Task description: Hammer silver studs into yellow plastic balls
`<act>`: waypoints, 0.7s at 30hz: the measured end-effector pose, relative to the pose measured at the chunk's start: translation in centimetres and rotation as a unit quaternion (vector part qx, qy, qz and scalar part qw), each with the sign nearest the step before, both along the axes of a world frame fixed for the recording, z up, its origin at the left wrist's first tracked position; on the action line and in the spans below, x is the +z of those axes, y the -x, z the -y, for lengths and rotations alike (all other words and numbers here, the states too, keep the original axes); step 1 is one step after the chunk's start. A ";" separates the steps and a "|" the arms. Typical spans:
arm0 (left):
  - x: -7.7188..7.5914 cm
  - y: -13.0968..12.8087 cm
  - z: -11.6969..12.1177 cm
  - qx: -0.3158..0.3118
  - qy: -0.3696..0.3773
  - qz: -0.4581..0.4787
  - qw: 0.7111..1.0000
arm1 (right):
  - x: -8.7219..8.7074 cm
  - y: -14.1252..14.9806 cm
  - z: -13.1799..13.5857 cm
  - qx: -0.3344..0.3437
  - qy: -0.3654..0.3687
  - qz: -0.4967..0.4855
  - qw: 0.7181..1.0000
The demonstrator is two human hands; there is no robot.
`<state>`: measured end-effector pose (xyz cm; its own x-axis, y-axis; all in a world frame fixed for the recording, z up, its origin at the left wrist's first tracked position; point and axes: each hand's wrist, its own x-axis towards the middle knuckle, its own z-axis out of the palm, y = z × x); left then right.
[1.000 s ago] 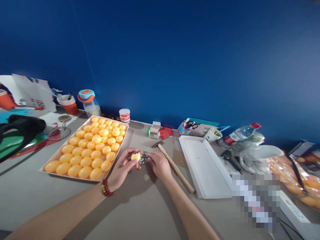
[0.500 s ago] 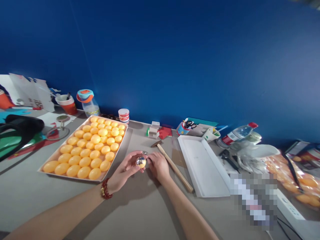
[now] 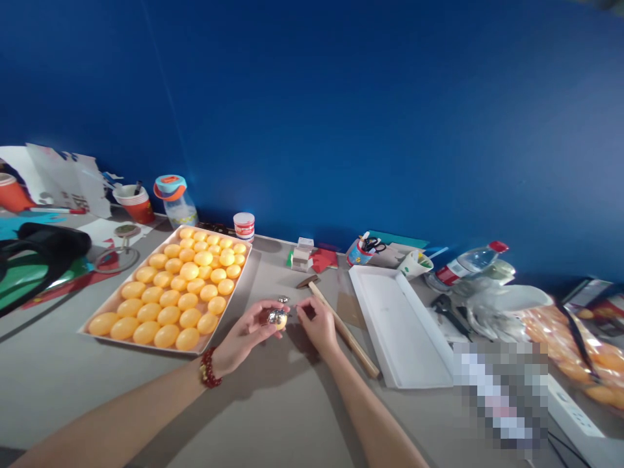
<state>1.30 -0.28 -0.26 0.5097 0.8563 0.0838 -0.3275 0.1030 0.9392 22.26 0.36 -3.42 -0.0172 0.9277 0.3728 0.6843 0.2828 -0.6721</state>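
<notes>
My left hand [image 3: 244, 337] is closed round an orange table-tennis ball [image 3: 278, 320] whose upper part is covered with shiny silver pieces, perhaps studs. Just to the right of it, my right hand [image 3: 318, 326] has thumb and fingers pinched together; whatever is between them is too small to name. A small silver cluster [image 3: 283, 299] lies on the table behind the ball. A hammer with a wooden handle [image 3: 348, 335] rests right beside my right hand. Left of my left hand stands a shallow box [image 3: 199, 351] filled with orange table-tennis balls [image 3: 168, 297].
A white tray [image 3: 407, 344] lies to the right, with a bottle [image 3: 465, 263] and a bag of orange balls [image 3: 575, 344] beyond it. Small boxes [image 3: 302, 257], a pen cup [image 3: 359, 252] and a lidded jug [image 3: 176, 201] stand along the blue wall [image 3: 312, 117].
My right hand has moved a little right, away from the ball, and its fingers have drawn into a pinch. The ball has turned slightly in my left hand. The view has shifted slightly.
</notes>
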 end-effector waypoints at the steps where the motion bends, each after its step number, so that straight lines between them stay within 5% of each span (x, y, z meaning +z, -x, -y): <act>1: -0.1 0.0 -0.1 -0.001 0.010 -0.015 1.000 | 0.1 0.1 0.0 0.002 -0.005 -0.017 1.000; 7: -0.4 -0.2 -0.2 -0.032 0.075 -0.049 0.995 | 1.2 0.8 0.6 0.029 -0.080 -0.093 0.992; 15: -0.8 0.2 -0.1 -0.081 0.074 -0.040 0.993 | 1.6 0.7 1.2 0.124 -0.194 0.003 0.973; 21: -1.0 0.3 -0.1 -0.083 0.022 -0.057 0.995 | 2.0 0.3 1.3 0.149 -0.199 0.051 0.967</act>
